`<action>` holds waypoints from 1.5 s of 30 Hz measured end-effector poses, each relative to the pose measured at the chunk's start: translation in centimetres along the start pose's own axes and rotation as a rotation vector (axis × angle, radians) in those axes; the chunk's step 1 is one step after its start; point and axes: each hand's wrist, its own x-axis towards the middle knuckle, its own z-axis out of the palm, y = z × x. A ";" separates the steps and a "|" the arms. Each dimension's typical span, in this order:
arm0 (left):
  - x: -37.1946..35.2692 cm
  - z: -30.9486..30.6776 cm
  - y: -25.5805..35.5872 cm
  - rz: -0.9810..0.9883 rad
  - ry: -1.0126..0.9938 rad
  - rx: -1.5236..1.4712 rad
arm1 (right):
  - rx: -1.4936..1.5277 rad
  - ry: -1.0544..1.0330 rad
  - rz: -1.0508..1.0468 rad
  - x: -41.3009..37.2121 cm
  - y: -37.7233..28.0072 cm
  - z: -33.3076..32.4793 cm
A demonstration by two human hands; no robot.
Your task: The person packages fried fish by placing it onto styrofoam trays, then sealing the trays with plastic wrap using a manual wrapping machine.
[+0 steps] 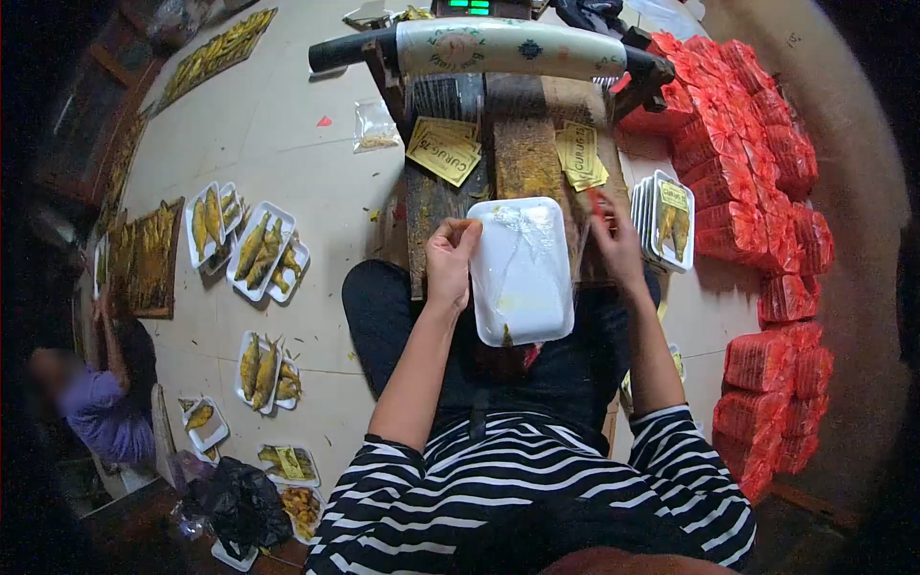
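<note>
A white foam tray is held bottom side up over my lap, with clear plastic film bunched across its underside. My left hand pinches its left edge between thumb and fingers. To the right of the tray, my right hand is closed, slightly blurred, with a small red object at its fingers that I cannot make out. Beyond the tray is a dark wooden board bearing yellow printed labels on the left and more labels on the right. A roll of plastic film spans the board's far end.
Wrapped fish trays stand stacked at right, before piles of red-wrapped packs. Trays of fish lie on the floor at left, near a rack of fish. Another person sits far left. A black plastic bag lies lower left.
</note>
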 end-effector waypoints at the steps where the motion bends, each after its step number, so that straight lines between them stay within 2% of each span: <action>1: -0.1 -0.1 -0.2 -0.005 0.001 -0.043 | 0.211 0.070 0.103 0.1 1.3 -1.0; 2: -0.1 -0.1 -0.2 -0.043 0.008 -0.140 | 0.422 0.144 0.207 0.2 2.4 -1.8; 4: -0.6 0.3 0.3 -0.125 0.012 -0.324 | 0.696 0.062 0.212 0.8 -5.2 -3.1; 6: -1.1 0.7 0.7 -0.108 0.004 -0.349 | 0.398 -0.334 0.165 2.2 -8.3 -4.3; 8: -1.4 0.7 0.4 -0.048 -0.002 -0.304 | 0.182 -0.565 -0.153 3.4 -12.2 -1.8; 10: -1.4 0.4 -0.6 0.052 -0.003 -0.190 | -0.114 -0.624 -0.438 3.9 -14.1 1.2; 11: -2.7 3.5 2.4 0.013 0.077 -0.195 | -0.277 -0.573 -0.473 3.6 -14.8 2.3; 12: -2.6 3.2 1.9 0.023 0.045 -0.215 | -0.442 -0.520 -0.506 3.4 -15.2 2.8; 13: -2.2 2.4 1.2 0.034 0.013 -0.238 | -0.457 -0.509 -0.500 3.3 -15.2 2.6; 14: -2.0 1.9 0.8 0.045 -0.017 -0.260 | -0.478 -0.517 -0.407 3.3 -15.1 1.6; 16: -1.8 2.2 1.4 -0.021 0.042 -0.303 | -0.522 -0.538 -0.227 3.3 -14.1 -2.8; 18: -1.4 1.3 0.7 -0.058 0.088 -0.372 | -0.853 -0.548 0.121 3.2 -14.4 -8.2; 20: -1.3 1.1 -0.2 -0.087 0.151 -0.426 | -0.646 -0.531 0.118 2.5 -8.8 -11.7; 21: -1.0 0.5 -1.3 -0.038 0.143 -0.379 | -0.445 -0.500 0.149 1.6 -5.2 -11.8; 22: -0.9 0.7 -1.5 -0.019 0.153 -0.397 | -0.165 -0.441 0.235 0.8 -3.9 -10.2; 23: -0.8 1.0 -1.7 0.001 0.161 -0.414 | -0.069 -0.439 0.176 -0.1 -5.3 -8.3; 24: -0.7 1.2 -1.8 0.023 0.172 -0.431 | -0.275 -0.344 0.169 -1.1 -3.0 -6.3; 26: -0.6 1.1 -1.8 0.007 0.136 -0.452 | -0.253 -0.132 -0.112 -1.9 -2.0 -2.6; 28: -0.6 0.7 -2.0 -0.001 0.129 -0.484 | -0.368 0.148 -0.254 -1.8 -1.1 -0.4; 29: -0.6 0.6 -2.0 0.008 0.137 -0.492 | -0.397 0.189 -0.281 -1.7 -1.6 -0.3; 32: -0.6 0.9 -2.0 0.005 0.132 -0.476 | 0.382 -0.029 0.287 -1.6 -3.1 0.2; 33: -0.6 1.0 -1.8 -0.006 0.119 -0.441 | 0.538 -0.073 0.292 -1.0 -5.3 0.2; 36: -0.9 1.4 -0.7 -0.034 0.084 -0.390 | 0.205 0.141 -0.256 1.7 -5.4 1.4; 38: -1.3 1.5 -0.3 -0.012 0.046 -0.283 | -0.234 -0.209 -0.520 3.3 -8.2 1.8; 40: -1.6 2.0 -0.2 0.050 -0.028 -0.092 | -0.425 -0.510 -0.477 4.9 -9.1 4.9; 43: -1.5 1.7 0.1 0.083 -0.083 0.002 | 0.032 -0.367 -0.602 7.6 -8.3 9.5; 45: -1.2 1.9 0.2 0.134 -0.055 0.068 | 0.171 -0.647 -0.461 8.1 -9.8 9.6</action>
